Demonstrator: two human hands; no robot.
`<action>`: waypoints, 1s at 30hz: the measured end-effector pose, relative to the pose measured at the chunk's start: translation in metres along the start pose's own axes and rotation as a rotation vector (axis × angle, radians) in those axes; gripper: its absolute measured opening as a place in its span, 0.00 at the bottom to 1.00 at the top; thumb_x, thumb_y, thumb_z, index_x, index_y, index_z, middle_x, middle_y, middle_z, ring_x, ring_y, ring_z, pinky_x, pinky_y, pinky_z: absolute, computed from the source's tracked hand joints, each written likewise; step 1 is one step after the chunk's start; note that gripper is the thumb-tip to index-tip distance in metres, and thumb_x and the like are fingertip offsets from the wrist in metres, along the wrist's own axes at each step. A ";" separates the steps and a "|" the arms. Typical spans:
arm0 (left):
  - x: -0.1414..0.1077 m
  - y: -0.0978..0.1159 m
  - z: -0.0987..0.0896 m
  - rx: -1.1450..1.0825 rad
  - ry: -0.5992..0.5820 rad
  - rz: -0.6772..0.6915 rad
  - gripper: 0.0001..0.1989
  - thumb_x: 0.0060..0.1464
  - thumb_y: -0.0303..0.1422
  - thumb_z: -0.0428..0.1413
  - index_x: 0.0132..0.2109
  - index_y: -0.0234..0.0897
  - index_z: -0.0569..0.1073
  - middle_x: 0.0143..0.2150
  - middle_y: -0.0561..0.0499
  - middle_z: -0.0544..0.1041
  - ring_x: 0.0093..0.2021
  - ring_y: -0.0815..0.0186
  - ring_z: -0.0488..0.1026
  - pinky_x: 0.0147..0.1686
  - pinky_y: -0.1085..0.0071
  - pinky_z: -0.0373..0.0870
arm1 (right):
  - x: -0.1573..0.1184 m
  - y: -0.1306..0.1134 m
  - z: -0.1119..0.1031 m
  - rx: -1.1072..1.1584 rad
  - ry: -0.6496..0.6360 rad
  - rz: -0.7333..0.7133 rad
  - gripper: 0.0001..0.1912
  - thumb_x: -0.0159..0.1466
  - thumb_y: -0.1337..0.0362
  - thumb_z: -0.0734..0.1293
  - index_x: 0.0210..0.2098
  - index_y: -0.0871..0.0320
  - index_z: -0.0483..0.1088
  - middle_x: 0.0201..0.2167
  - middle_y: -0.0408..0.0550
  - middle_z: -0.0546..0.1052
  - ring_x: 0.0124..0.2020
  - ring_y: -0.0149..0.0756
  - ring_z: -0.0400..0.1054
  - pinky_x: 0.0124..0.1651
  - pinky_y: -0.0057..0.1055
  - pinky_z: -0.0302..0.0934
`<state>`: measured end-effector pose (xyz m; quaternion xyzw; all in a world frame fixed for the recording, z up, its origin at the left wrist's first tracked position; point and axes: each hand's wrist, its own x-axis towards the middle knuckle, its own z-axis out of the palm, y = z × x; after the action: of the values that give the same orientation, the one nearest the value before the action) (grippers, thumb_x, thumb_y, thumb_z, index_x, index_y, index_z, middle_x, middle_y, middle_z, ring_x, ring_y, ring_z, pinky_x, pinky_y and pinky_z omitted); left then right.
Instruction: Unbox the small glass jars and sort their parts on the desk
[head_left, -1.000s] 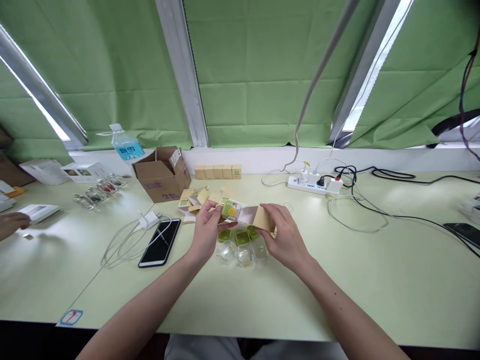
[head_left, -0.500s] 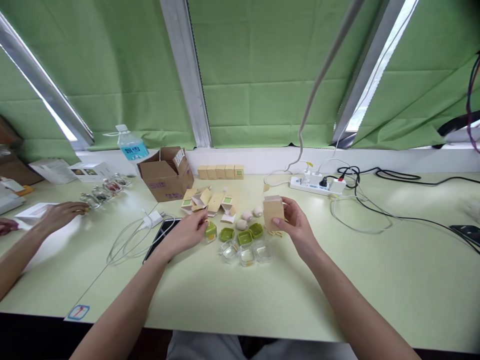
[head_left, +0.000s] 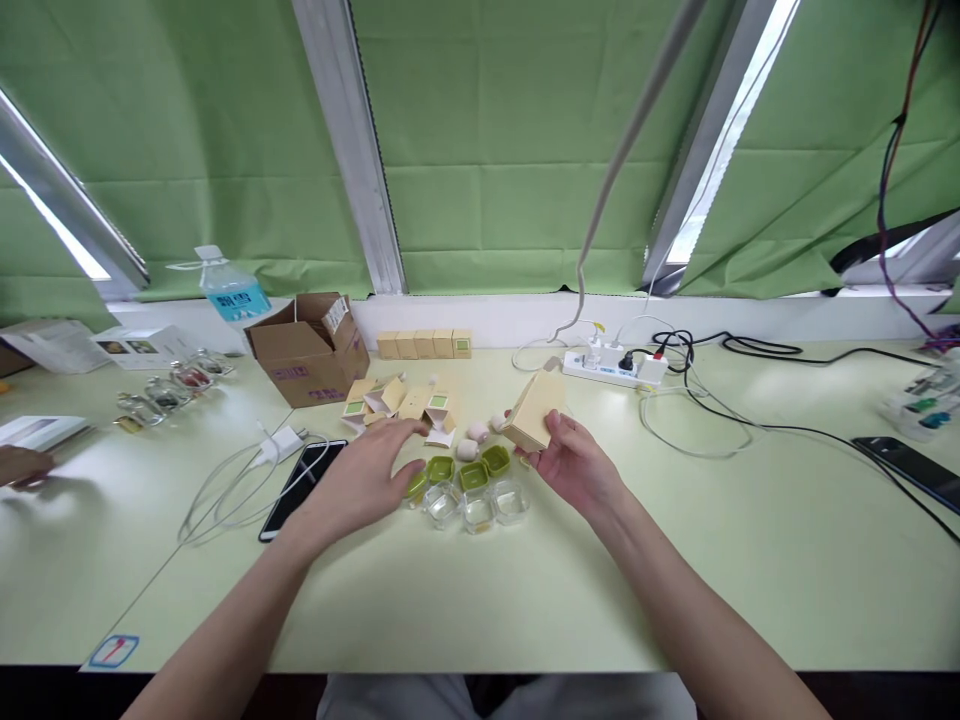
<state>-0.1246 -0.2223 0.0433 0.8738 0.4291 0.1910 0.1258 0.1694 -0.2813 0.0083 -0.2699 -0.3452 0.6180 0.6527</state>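
Observation:
My right hand (head_left: 577, 462) grips a small tan cardboard box (head_left: 535, 410), which is tilted, with the thumb on its near side. My left hand (head_left: 369, 475) is held above the table with thumb and fingers apart and nothing in them. Its thumb is beside a green square piece (head_left: 417, 484), partly hidden. Between the hands are several more green square cups (head_left: 474, 476), and in front of them clear plastic square containers (head_left: 478, 514). Behind the cups are pale rounded pieces (head_left: 466, 450). Opened tan boxes (head_left: 385, 394) lie behind my left hand.
A row of small closed boxes (head_left: 424, 344) stands by the wall, near a brown carton (head_left: 307, 352). A phone (head_left: 294, 500) and white cable are at left, a power strip (head_left: 611, 372) at back right. Another person's hand (head_left: 24, 466) shows at far left.
The view has turned right. My left hand has opened and its fingers have spread. The box in my right hand has tipped over to a slant. The other person's hand has left the glass jars.

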 end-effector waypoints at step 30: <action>0.023 0.083 0.054 -1.631 -0.134 -0.213 0.26 0.56 0.37 0.68 0.56 0.41 0.65 0.47 0.46 0.81 0.46 0.59 0.80 0.51 0.55 0.76 | -0.008 0.010 0.013 -0.086 -0.107 -0.055 0.28 0.56 0.54 0.81 0.52 0.52 0.75 0.54 0.53 0.82 0.58 0.51 0.75 0.64 0.51 0.65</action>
<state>-0.0294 -0.2564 0.0318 0.4723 0.2277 0.3772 0.7634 0.1530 -0.2897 0.0079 -0.2549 -0.4132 0.5979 0.6379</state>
